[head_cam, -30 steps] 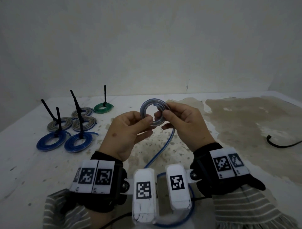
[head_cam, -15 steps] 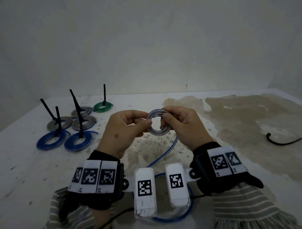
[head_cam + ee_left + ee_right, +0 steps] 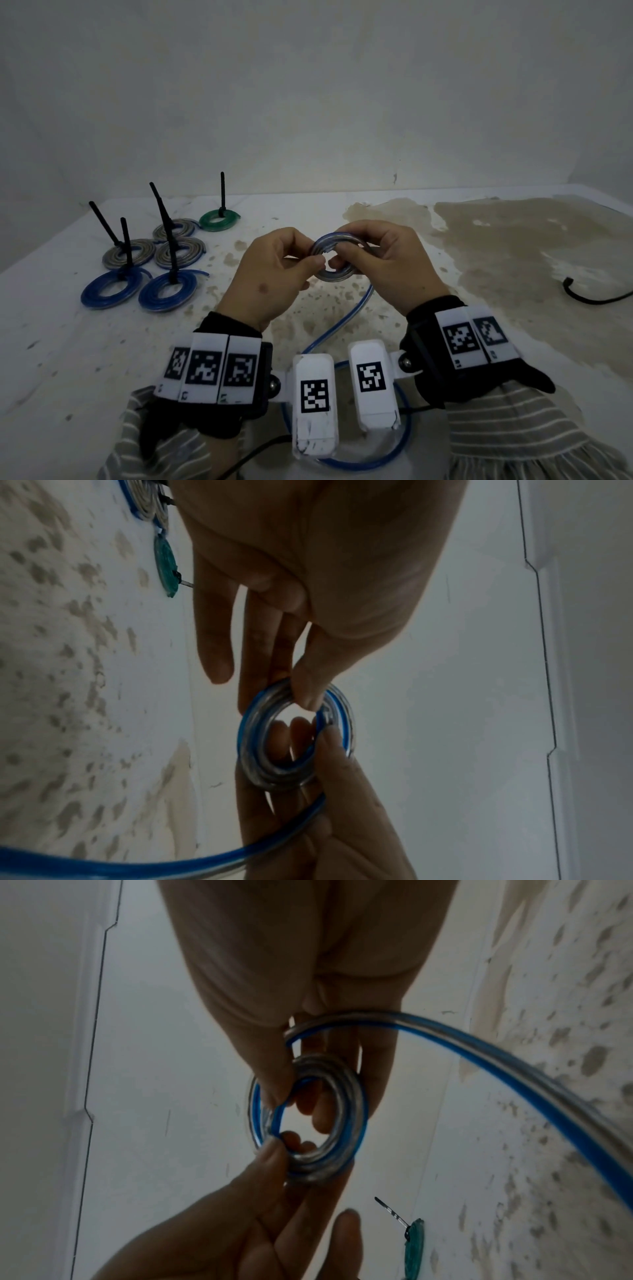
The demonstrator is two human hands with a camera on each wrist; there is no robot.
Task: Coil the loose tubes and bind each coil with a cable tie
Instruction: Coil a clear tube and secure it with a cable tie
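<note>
Both hands, left hand (image 3: 274,270) and right hand (image 3: 387,260), pinch glossy clear-blue tube coil (image 3: 334,274), round, ring-shaped

The tube (image 3: 335,257) is clear with a blue stripe. The bound coils are blue (image 3: 111,288), grey (image 3: 127,253) and green (image 3: 218,219), with black cable ties (image 3: 164,217). The sleeves (image 3: 507,435) are grey with white stripes.

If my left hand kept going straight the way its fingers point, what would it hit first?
Probably the right hand: the left hand points at it across the clear blue-striped tube coil both pinch. Depth is hard to judge.
</note>
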